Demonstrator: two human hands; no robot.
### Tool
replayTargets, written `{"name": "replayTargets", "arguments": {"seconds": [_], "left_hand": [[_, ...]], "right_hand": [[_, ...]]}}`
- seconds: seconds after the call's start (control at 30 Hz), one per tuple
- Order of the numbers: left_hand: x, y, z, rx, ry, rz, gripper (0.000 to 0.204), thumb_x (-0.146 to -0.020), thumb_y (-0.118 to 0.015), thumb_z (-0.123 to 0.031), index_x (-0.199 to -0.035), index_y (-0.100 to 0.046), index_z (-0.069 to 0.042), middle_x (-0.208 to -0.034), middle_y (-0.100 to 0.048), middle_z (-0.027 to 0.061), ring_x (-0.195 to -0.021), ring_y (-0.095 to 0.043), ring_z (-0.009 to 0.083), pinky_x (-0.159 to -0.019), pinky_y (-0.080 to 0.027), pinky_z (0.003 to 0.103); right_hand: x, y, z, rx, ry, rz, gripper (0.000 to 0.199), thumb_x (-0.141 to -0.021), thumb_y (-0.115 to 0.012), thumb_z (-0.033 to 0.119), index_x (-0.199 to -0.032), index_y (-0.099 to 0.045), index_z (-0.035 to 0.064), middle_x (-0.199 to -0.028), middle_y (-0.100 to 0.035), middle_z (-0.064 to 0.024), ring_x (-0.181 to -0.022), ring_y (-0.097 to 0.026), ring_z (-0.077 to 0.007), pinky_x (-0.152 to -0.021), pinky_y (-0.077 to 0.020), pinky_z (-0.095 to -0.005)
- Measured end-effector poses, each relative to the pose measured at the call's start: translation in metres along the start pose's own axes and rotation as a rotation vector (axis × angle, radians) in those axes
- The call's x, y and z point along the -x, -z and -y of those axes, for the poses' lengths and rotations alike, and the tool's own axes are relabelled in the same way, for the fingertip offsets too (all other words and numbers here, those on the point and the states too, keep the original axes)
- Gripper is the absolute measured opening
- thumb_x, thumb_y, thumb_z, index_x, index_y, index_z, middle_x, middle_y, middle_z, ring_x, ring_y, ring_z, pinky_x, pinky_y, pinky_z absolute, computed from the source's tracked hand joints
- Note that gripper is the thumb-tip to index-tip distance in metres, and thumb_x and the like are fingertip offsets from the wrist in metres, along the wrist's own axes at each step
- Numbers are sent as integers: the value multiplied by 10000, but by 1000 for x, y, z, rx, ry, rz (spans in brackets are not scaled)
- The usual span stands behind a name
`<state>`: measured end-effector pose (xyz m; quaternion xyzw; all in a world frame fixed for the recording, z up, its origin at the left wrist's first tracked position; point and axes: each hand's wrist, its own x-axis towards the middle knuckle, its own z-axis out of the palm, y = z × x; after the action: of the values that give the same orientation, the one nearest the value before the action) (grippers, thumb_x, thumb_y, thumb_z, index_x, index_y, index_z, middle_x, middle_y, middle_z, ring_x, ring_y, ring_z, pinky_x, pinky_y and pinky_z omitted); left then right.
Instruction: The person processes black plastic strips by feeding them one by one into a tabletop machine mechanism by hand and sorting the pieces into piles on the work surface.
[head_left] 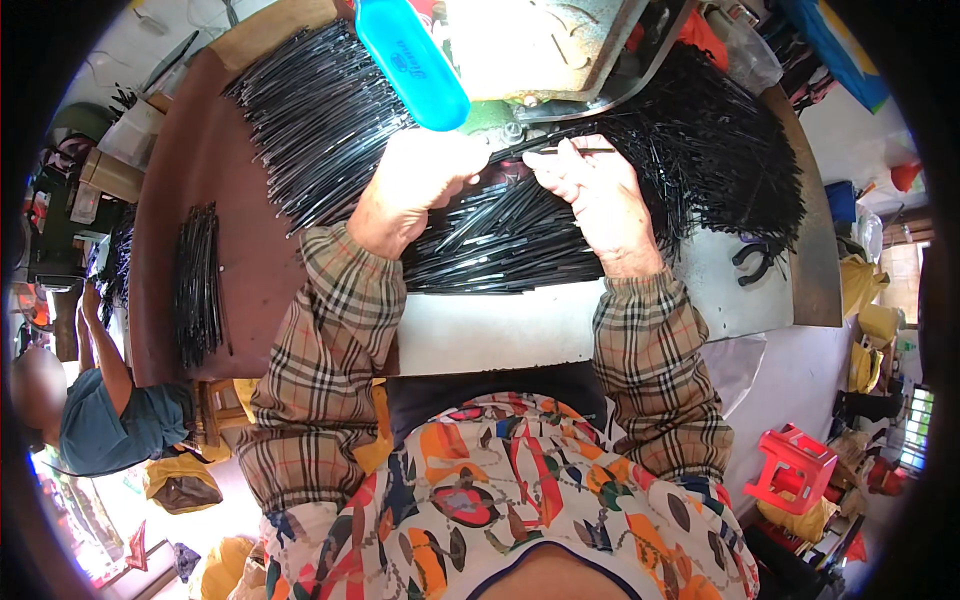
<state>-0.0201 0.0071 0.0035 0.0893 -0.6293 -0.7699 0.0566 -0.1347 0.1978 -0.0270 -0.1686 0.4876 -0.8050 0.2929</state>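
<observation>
Below the machine, my left hand (425,180) is closed, its fingertips pinched on a thin black rod that runs toward the other hand. My right hand (605,205) has thumb and fingers closed on a thin black rod (598,151), whose end sticks out to the right past the fingers. Both hands are just in front of the machine's metal base (490,125). Under and between them lies a pile of loose black rods (510,235). How the rods' ends meet at the fingertips is too small to make out.
A pale metal machine (540,50) with a blue rounded panel (415,70) rises ahead. Black rods are heaped left (310,120) and right (740,150), with a small bundle (198,285) far left. Dark-handled pliers (752,262) lie right. A person (110,420) works at left; a red stool (790,468) stands right.
</observation>
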Motion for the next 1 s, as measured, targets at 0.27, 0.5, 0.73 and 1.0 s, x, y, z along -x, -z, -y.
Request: {"name": "replayTargets", "arguments": {"seconds": [0.27,0.5,0.73,1.0], "left_hand": [[-1,1,4,37,34,-19,132,-862,-672,-133,-807,-634,-19,-663,-481,-52,-527,-336,17,-464,-243,184],[-7,1,7,-8,-139,-4,119,-830,-682,-124,-822,-657,-8,-691,-542,-20,-541,-366,20,-465,-254,185],[-24,5,1,-21,-74,-96,156,-829,-685,-162,-874,-668,-14,-725,-587,-4,-570,-433,26,-477,-295,183],[-35,-3,0,-53,-83,-31,190,-846,-664,-196,-775,-628,-23,-639,-482,-53,-516,-341,24,-456,-250,193]], "right_hand": [[-5,3,-3,49,31,15,121,-952,-566,85,-983,-507,-16,-886,-668,-173,-747,-653,-161,-655,-519,-229],[-6,-5,-9,-90,42,-59,141,-942,-560,43,-1011,-486,-55,-944,-638,-184,-865,-682,-239,-782,-567,-280],[-23,-5,-17,-123,113,-60,165,-928,-569,13,-1024,-467,-74,-1024,-610,-207,-943,-676,-291,-838,-576,-315],[-24,0,-13,57,119,-109,277,-964,-583,183,-1035,-517,-76,-979,-672,-124,-917,-660,-128,-806,-516,-193]]}}
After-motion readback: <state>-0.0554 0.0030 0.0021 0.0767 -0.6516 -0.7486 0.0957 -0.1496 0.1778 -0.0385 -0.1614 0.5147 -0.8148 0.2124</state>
